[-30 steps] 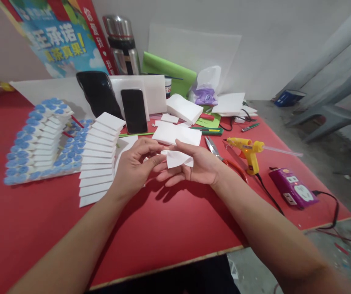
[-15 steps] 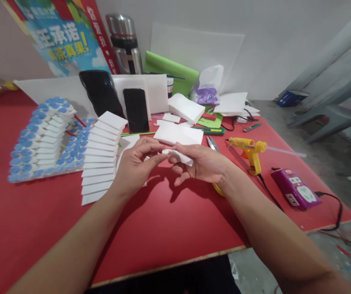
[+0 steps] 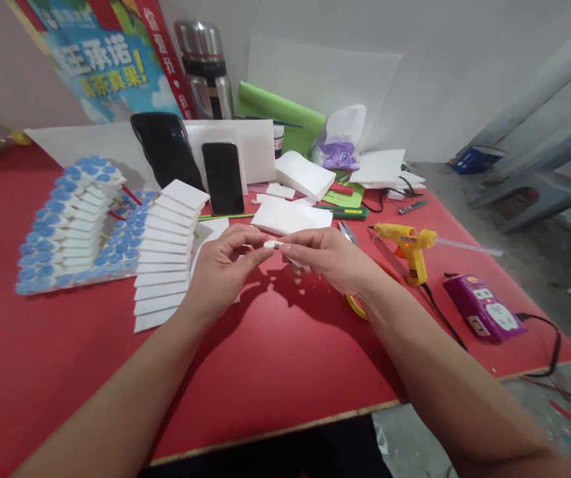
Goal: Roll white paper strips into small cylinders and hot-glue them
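Pinching thin white foam piece (image 3: 271, 245) | left hand (image 3: 220, 269) | right hand (image 3: 332, 259) | both grasping

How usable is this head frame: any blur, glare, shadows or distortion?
Head view: sharp centrally, the left hand and right hand pinching a white piece; soft shadows beneath on the red table; mild glare on the phone; wide-angle bending at the edges.

Small white foam piece (image 3: 271, 244), thin and flat, seen almost edge-on. Held level above the red table, just in front of a stack of larger white foam sheets. Mostly hidden by fingertips at both ends; only a short rounded end visible.
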A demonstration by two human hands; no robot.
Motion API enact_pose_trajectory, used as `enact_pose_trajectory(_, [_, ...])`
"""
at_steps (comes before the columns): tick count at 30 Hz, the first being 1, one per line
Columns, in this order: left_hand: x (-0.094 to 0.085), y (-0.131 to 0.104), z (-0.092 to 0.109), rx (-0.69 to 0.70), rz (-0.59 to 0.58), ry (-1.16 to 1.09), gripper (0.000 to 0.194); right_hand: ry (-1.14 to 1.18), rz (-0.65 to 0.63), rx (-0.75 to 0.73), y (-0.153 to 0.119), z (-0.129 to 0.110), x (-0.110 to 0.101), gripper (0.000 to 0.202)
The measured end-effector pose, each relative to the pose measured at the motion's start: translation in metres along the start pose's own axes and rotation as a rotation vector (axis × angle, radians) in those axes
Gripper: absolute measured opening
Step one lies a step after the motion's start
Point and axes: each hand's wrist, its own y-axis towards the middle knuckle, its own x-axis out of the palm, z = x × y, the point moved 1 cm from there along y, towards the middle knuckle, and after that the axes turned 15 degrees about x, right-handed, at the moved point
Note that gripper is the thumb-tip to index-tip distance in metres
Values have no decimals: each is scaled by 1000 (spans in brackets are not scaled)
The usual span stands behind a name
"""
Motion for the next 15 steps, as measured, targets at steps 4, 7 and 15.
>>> enact_pose_trajectory(4, [2, -3, -2, -127, 63, -76, 17, -198, 206, -55, -6, -4, 7, 32])
enact_pose_trajectory(7, [3, -4, -2, -191, 93, -110, 23, -354, 349, -130, -7, -5, 11, 27])
enact_pose_trajectory(15, [5, -4, 0, -244, 140, -150, 27, -515, 566, -396, -4, 2, 16, 22])
